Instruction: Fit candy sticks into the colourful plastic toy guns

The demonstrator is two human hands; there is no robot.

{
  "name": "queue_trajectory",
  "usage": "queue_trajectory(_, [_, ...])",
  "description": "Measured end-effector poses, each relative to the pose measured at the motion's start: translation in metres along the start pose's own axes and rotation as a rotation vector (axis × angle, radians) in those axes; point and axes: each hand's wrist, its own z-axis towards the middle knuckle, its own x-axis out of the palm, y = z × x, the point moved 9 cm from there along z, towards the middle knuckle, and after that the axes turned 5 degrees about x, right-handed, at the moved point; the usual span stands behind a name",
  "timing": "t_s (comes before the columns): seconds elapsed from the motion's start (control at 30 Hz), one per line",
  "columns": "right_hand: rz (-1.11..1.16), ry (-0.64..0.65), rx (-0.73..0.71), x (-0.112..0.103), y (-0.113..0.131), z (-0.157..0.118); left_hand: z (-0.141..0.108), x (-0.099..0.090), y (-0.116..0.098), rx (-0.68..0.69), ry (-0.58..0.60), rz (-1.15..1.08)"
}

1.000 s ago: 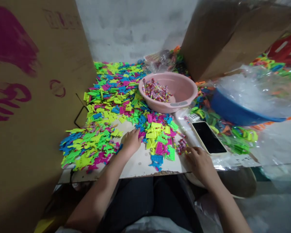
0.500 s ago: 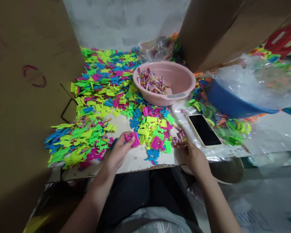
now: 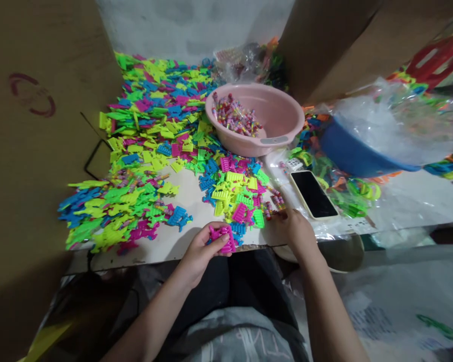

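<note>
My left hand (image 3: 206, 246) pinches a pink plastic piece (image 3: 226, 239) with a ridged, comb-like plate and a small figure at one end, just over the table's front edge. Near the small printed sticks with red ends (image 3: 277, 201), my right hand (image 3: 296, 231) has its fingers bent together; their tips are partly hidden, and what they hold cannot be made out. Between the hands lies a pile of similar ridged plastic pieces (image 3: 232, 193) in yellow, green, pink and blue. A blue piece (image 3: 179, 217) lies left of my left hand, beside another colourful pile (image 3: 124, 216).
A pink basin (image 3: 283, 108) holding many printed sticks stands behind the pile. To the right are a phone (image 3: 314, 195), plastic bags and a blue basin (image 3: 357, 151). Cardboard boxes rise at the left (image 3: 49, 151) and the back right (image 3: 324, 45). More plastic pieces (image 3: 162, 100) cover the back left.
My left hand has moved right and nearer to me with the pink piece, uncovering the blue piece at its left. My right hand stays by the printed sticks. The view has shifted slightly.
</note>
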Motion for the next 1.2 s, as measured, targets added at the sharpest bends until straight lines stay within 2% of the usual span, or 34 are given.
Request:
queue_trajectory(0.13, [0.044, -0.005, 0.060, 0.001, 0.000, 0.007, -0.001, 0.002, -0.006, 0.048, -0.005, 0.008])
queue_trajectory(0.23, [0.185, -0.044, 0.023, -0.007, 0.007, 0.003, -0.003, 0.000, -0.011, 0.086, -0.026, 0.027])
queue_trajectory(0.33, [0.445, -0.086, -0.160, -0.029, 0.030, -0.020, -0.005, -0.003, -0.019, 0.156, -0.027, 0.094])
queue_trajectory(0.37, [0.537, -0.066, -0.253, -0.036, 0.043, -0.031, -0.005, -0.003, -0.022, 0.180, -0.017, 0.122])
queue_trajectory(0.43, [0.647, 0.054, -0.445, -0.043, 0.073, -0.058, -0.008, 0.000, -0.027, 0.222, 0.018, 0.183])
queue_trajectory(0.5, [0.684, 0.120, -0.532, -0.048, 0.093, -0.080, -0.011, 0.004, -0.032, 0.251, 0.054, 0.244])
queue_trajectory(0.6, [0.758, 0.145, -0.512, -0.049, 0.104, -0.093, -0.016, 0.009, -0.037, 0.287, 0.075, 0.316])
queue_trajectory(0.8, [0.864, 0.073, -0.554, -0.051, 0.108, -0.098, -0.023, 0.007, -0.043, 0.325, 0.087, 0.382])
queue_trajectory(1.03, [0.949, 0.158, -0.493, -0.040, 0.104, -0.100, -0.027, 0.013, -0.047, 0.377, 0.142, 0.505])
queue_trajectory(1.2, [1.012, 0.205, -0.439, -0.036, 0.096, -0.102, -0.027, 0.017, -0.049, 0.366, 0.184, 0.560])
